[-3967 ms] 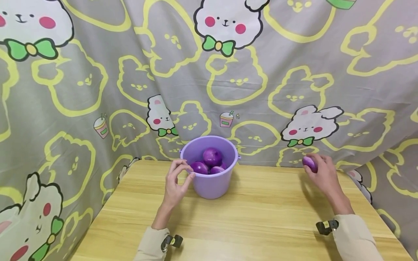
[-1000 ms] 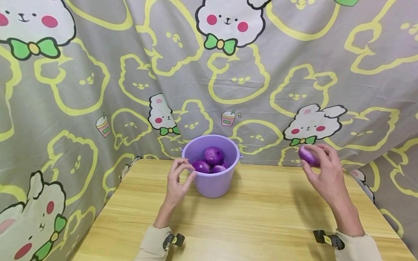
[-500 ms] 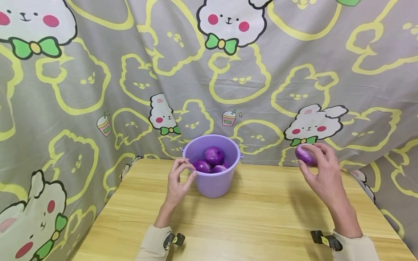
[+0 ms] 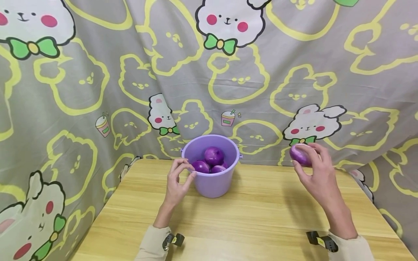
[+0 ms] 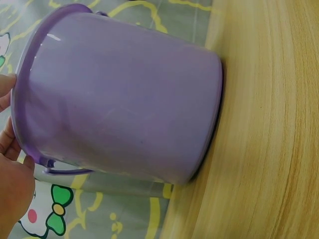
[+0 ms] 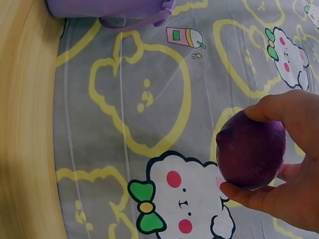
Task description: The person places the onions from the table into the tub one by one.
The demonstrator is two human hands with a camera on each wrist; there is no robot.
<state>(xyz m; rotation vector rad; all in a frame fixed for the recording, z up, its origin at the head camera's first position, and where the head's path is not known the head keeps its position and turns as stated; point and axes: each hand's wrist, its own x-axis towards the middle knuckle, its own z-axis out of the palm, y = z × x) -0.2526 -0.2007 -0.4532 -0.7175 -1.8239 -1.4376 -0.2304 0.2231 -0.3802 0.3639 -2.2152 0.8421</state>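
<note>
A purple bucket (image 4: 213, 185) stands at the table's far side with several purple onions (image 4: 214, 156) inside. My left hand (image 4: 176, 184) holds the bucket's near-left rim, fingers bent at the edge and thumb close by. In the left wrist view the bucket's smooth side (image 5: 124, 99) fills the middle, with the fingertips at its rim. Off to the right, my right hand (image 4: 321, 175) grips another purple onion (image 4: 298, 155) above the table. The right wrist view shows that onion (image 6: 251, 149) between thumb and fingers, its pointed end facing away from the palm.
The wooden table (image 4: 254, 217) carries the bucket. A grey curtain (image 4: 189, 87) with cartoon rabbits hangs right behind the table and along its sides. The bucket's handle (image 5: 70, 172) hangs down on its far side.
Compared with four seconds ago, my right hand has lifted the onion a little higher, and lately it has drifted left toward the bucket. My left hand stays at the rim.
</note>
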